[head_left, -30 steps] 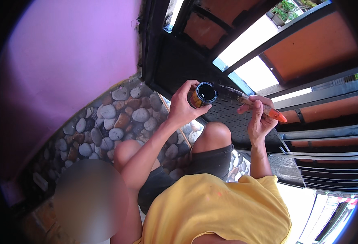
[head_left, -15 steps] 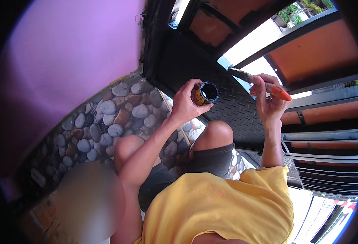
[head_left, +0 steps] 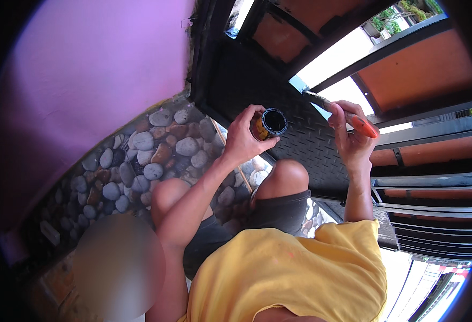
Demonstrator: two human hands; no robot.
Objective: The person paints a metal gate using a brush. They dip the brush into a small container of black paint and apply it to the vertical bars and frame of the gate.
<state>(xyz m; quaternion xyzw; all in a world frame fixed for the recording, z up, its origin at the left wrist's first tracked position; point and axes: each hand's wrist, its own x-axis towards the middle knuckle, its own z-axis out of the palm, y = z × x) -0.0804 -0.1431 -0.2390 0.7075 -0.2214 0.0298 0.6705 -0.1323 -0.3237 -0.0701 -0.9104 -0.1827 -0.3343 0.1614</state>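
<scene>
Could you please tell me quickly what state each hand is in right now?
Left hand: closed around a small open can.
Right hand: closed on a paintbrush with an orange handle end.

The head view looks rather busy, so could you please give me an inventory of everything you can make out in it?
can: one, dark with yellowish label, centre
brush: one, orange-red handle, right of the can
wall: one, pink-purple, left
pebbles: many, grey and brown, ground left of centre
textured plate: one, black, behind the can
panels: several, orange-brown, right and top
bars: many, black and grey, right
plants: several, green, upper right
blurred patch: one, grey-brown, lower left
shirt: one, yellow, bottom
shorts: one pair, black, below centre
knees: two, bare, below the can
left hand: one, bare, around the can
right hand: one, bare, around the brush
</scene>
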